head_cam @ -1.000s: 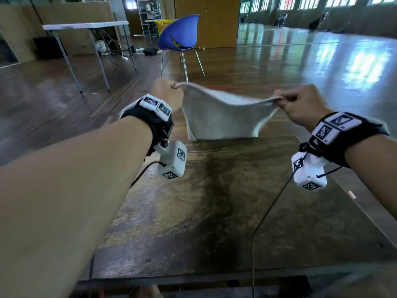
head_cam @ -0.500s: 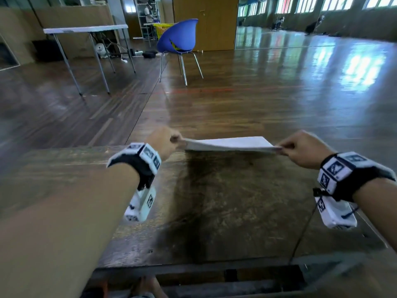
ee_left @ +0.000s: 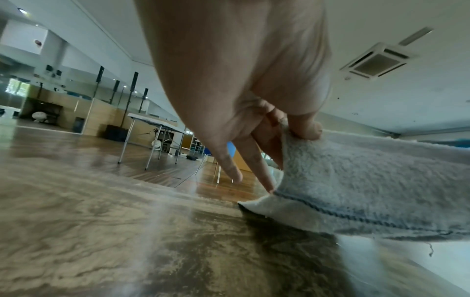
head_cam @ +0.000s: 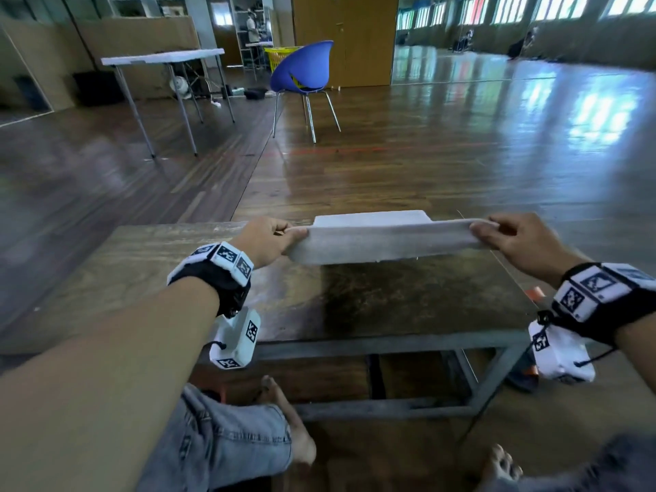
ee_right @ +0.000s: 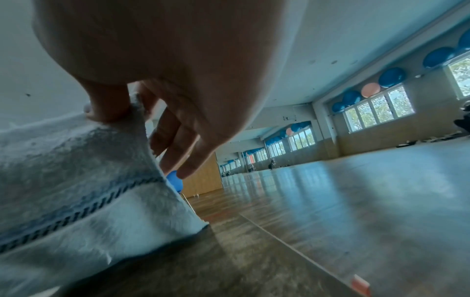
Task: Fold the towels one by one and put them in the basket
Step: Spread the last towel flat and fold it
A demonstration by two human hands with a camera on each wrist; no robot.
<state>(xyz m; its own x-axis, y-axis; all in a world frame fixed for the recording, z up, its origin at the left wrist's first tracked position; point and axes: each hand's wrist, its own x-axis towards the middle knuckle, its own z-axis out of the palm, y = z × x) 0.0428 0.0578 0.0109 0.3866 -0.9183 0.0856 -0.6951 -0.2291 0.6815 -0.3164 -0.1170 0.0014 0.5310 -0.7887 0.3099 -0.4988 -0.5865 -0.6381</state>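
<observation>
A pale grey towel (head_cam: pixel 383 239) lies across the far part of a low wooden table (head_cam: pixel 372 307), its near edge lifted and stretched between my hands. My left hand (head_cam: pixel 273 236) pinches the towel's left corner between thumb and fingers. My right hand (head_cam: pixel 511 236) pinches the right corner the same way. In the left wrist view the thumb presses the fluffy towel (ee_left: pixel 368 180), whose stitched hem hangs just above the tabletop. The right wrist view shows the towel (ee_right: pixel 76 180) draped down from the thumb pinch. No basket for the towels is in sight near the table.
A blue chair (head_cam: pixel 301 76) stands on the wooden floor beyond the table. A white folding table (head_cam: pixel 163 58) stands at the far left, a yellow crate (head_cam: pixel 280 55) behind the chair. My bare feet (head_cam: pixel 294 431) rest in front of the table frame.
The towel went from hanging in the air to lying on the table's far part. Both hands came down and toward me, still pinching its corners, folding the near edge over.
</observation>
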